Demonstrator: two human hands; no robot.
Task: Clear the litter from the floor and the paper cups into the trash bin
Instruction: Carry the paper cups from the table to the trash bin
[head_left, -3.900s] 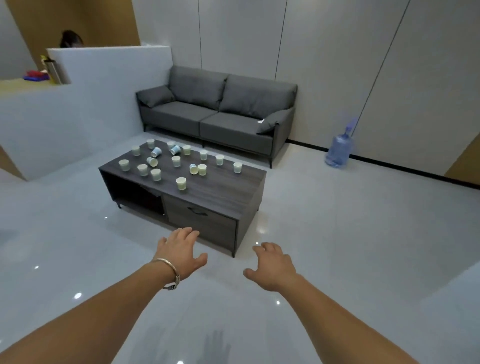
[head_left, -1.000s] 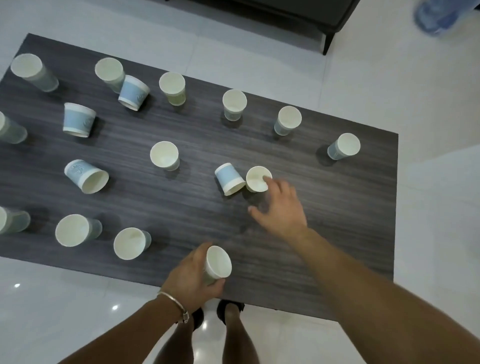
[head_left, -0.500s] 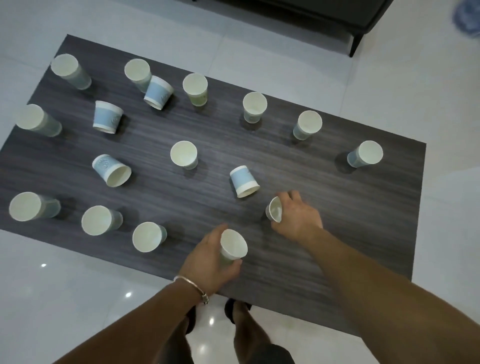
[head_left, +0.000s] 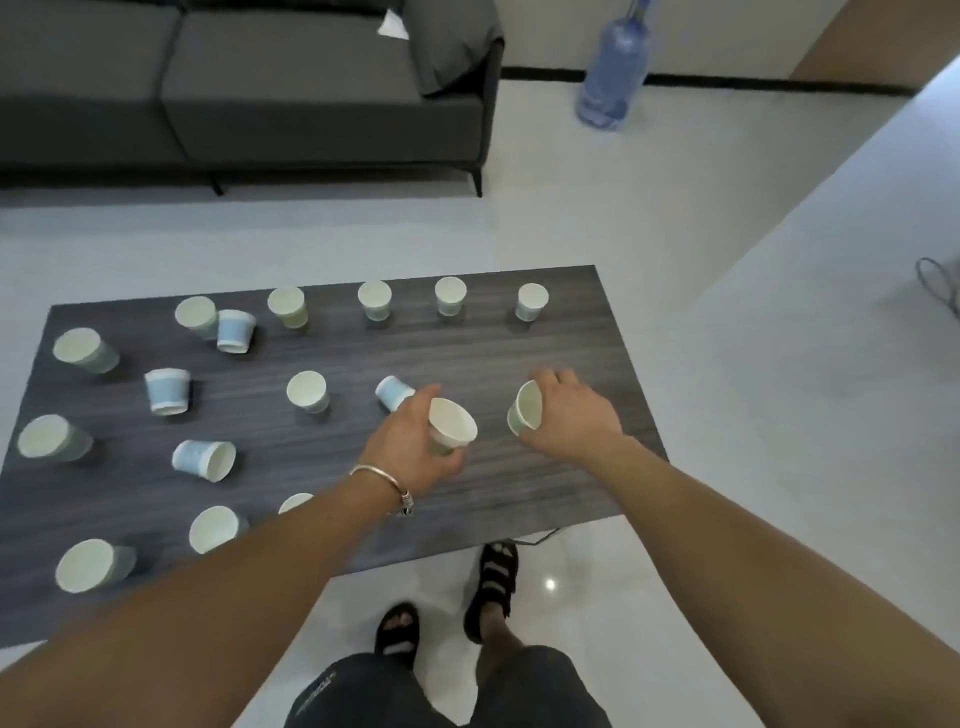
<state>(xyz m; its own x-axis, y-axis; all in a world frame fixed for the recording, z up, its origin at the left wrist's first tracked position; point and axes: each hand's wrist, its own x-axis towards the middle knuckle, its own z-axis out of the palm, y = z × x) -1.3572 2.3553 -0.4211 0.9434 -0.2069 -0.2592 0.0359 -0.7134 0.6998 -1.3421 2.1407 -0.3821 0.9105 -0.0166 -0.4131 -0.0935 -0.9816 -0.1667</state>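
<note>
Cups (head_left: 307, 391) stand and lie scattered across the left and middle of the dark table (head_left: 519, 343). Your left hand (head_left: 410, 441), bracelet (head_left: 376, 474) at the wrist, curls its fingers round one paper cup (head_left: 451, 426), held over the tabletop, mouth tilted up. Just to its right, your right hand (head_left: 571, 415) clamps a second cup (head_left: 524, 408) from the side, mouth facing left, over the table's right part.

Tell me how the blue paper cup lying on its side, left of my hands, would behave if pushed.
The blue cup lies on its side, so a nudge would probably roll it in a curve, being tapered. It looks empty and thin-walled: likely light, easily crushed.
</note>
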